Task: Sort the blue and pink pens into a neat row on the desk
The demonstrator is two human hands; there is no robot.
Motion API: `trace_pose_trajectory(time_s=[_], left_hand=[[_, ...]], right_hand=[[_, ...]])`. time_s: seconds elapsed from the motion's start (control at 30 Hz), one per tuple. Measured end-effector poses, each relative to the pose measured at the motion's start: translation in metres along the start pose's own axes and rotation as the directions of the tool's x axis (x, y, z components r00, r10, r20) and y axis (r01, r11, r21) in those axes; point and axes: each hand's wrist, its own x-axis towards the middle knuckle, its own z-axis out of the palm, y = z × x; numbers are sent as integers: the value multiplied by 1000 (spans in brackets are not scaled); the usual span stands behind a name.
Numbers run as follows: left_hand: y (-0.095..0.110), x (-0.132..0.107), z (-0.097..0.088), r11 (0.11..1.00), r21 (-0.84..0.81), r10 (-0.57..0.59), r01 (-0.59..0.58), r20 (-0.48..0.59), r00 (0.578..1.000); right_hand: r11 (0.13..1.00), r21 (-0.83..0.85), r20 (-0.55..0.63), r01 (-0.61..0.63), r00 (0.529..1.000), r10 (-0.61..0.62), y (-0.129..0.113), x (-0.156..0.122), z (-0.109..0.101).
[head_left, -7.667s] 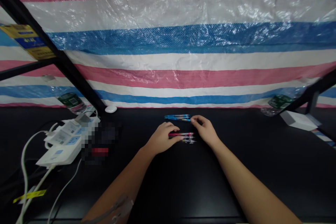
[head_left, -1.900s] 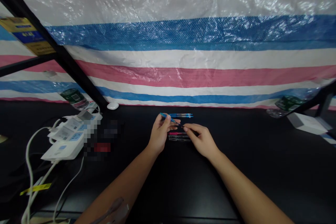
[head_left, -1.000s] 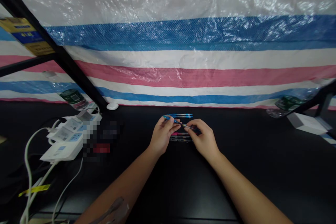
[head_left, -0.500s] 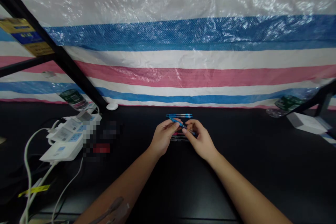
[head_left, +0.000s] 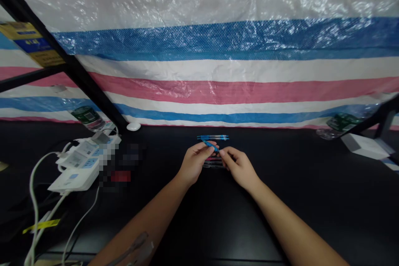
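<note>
My left hand [head_left: 195,162] pinches a blue pen [head_left: 210,146] between thumb and fingers, its clip end pointing up and left. At the pen's lower right end, the thumb and fingertips of my right hand [head_left: 238,166] close in a pinch; the fingers cover the tip. Just beyond my hands, blue pens [head_left: 213,137] lie side by side on the black table [head_left: 205,224]. Below the held pen, a pink-red pen [head_left: 213,159] and dark pens [head_left: 213,165] lie partly hidden between my hands.
On the left stands a white power strip [head_left: 73,178] with plugs and cables. A white round object [head_left: 134,126] sits by the black frame post. Plastic bottles lie at the left [head_left: 89,117] and right [head_left: 343,122], the latter near a white box [head_left: 363,146]. A striped sheet [head_left: 218,91] hangs behind.
My right hand has shifted left along the pen, from its far end to the blue part beside my left fingers. The left hand has barely moved.
</note>
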Motion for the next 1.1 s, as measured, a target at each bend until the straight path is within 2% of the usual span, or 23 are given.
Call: trace_pose_trajectory(time_s=[0.1,0.27,0.37,0.47,0.53,0.63,0.73,0.8,0.9,1.03,1.1], left_hand=[[0,0,0,1000,17,2,-2,3,1000],[0,0,0,1000,14,15,-14,-9,1000],[1,-1,0,1000,17,10,-11,30,999],[3,-1,0,1000,17,10,-11,68,998],[4,-1,0,1000,17,9,-10,86,996],[6,-2,1,1000,14,22,-24,103,994],[7,-3,2,999,4,36,-36,128,991],[7,-3,2,999,-4,32,-32,138,990],[6,0,0,997,-38,65,-63,59,996],[7,6,-5,984,-118,119,-137,-145,982],[7,7,-5,980,-154,96,-123,-171,981]], right_hand=[[998,15,45,-55,997,54,-1,0,-1],[999,45,-38,2,999,-1,-8,1,-3],[981,164,68,-107,993,97,-8,2,-3],[880,393,218,-266,957,192,-4,2,-1],[809,491,265,-323,940,215,-2,1,-1],[716,581,316,-387,918,239,-3,1,-2],[613,626,409,-481,873,267,-6,1,-6],[576,635,445,-515,853,272,-9,1,-8],[524,691,435,-498,865,248,-14,3,-14],[367,829,378,-422,906,189,-18,8,-22],[324,871,322,-368,928,190,-18,9,-24]])
